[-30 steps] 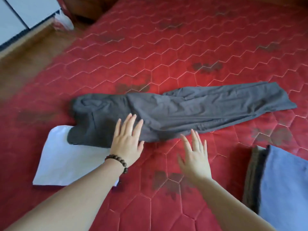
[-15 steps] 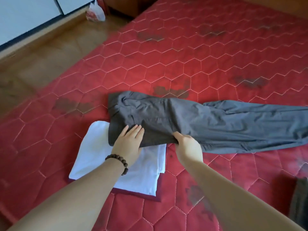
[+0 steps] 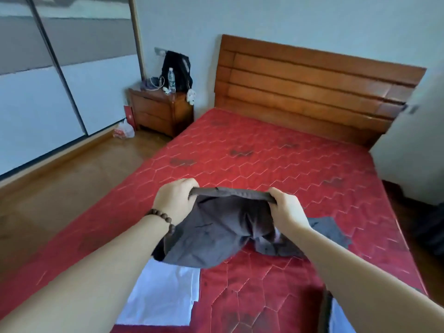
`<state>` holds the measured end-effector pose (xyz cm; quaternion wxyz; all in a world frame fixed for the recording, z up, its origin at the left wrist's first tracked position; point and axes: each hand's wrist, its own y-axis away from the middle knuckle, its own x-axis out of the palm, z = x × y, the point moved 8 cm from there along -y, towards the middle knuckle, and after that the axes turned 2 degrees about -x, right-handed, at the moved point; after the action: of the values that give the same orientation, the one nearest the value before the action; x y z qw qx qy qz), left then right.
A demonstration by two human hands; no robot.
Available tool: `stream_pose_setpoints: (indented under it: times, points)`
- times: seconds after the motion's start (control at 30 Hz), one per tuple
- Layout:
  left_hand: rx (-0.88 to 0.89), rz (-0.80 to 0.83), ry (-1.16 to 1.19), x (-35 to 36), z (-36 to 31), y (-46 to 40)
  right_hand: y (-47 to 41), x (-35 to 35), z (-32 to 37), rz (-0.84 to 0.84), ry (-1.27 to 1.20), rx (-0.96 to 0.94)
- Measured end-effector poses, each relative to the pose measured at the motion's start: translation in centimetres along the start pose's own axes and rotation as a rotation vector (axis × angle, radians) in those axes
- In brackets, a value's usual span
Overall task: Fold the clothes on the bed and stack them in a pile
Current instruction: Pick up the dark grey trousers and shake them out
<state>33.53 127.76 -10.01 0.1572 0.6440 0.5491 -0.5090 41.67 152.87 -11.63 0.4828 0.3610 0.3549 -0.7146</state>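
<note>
Both hands lift the grey trousers (image 3: pixel 223 227) above the bed (image 3: pixel 276 164). The left hand (image 3: pixel 174 200) and right hand (image 3: pixel 287 210) have fingers clenched on the waistband. A folded white garment (image 3: pixel 165 294) lies on the bed below the trousers.

Grey trousers (image 3: pixel 223 227) aloft between left hand (image 3: pixel 174 200) and right hand (image 3: pixel 287 209).
</note>
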Motion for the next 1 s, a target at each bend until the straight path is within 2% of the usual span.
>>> stream_pose_setpoints:
  times: [0.13, 0.27, 0.43, 0.5, 0.57, 0.67, 0.73, 0.8, 0.9, 1.0]
  points:
    - [0.080, -0.078, 0.055, -11.5, -9.3, -3.7, 1.8, -13.9, 3.8, -0.147, -0.079, 0.006]
    - [0.163, -0.062, 0.305, -20.9, -18.3, -5.5, 4.8, -24.2, 7.0, -0.233, -0.088, -0.020]
    - [0.392, 0.105, 0.331, -27.2, -31.5, -5.1, 8.9, -32.5, 15.8, -0.252, -0.177, -0.294]
    - [0.479, 0.153, 0.329, -28.3, -35.2, -4.2, 9.9, -34.9, 18.3, -0.297, -0.200, -0.324]
    - [0.508, 0.106, 0.360, -29.7, -36.4, -3.5, 10.8, -36.9, 19.3, -0.377, -0.236, -0.306]
    - [0.453, 0.037, 0.527, -31.4, -34.5, -2.6, 11.8, -38.5, 19.4, -0.459, -0.289, -0.224]
    - [0.415, 0.132, 0.593, -30.8, -32.6, -1.7, 12.1, -39.2, 19.7, -0.530, -0.291, -0.163]
    - [0.407, 0.269, 0.554, -29.4, -31.0, -0.8, 12.2, -39.9, 20.3, -0.584, -0.305, -0.093]
    - [0.433, 0.361, 0.492, -28.8, -29.8, -0.7, 12.2, -40.6, 21.2, -0.537, -0.280, -0.033]
    - [0.491, 0.388, 0.468, -29.9, -30.7, -1.4, 12.4, -41.5, 22.6, -0.417, -0.260, -0.089]
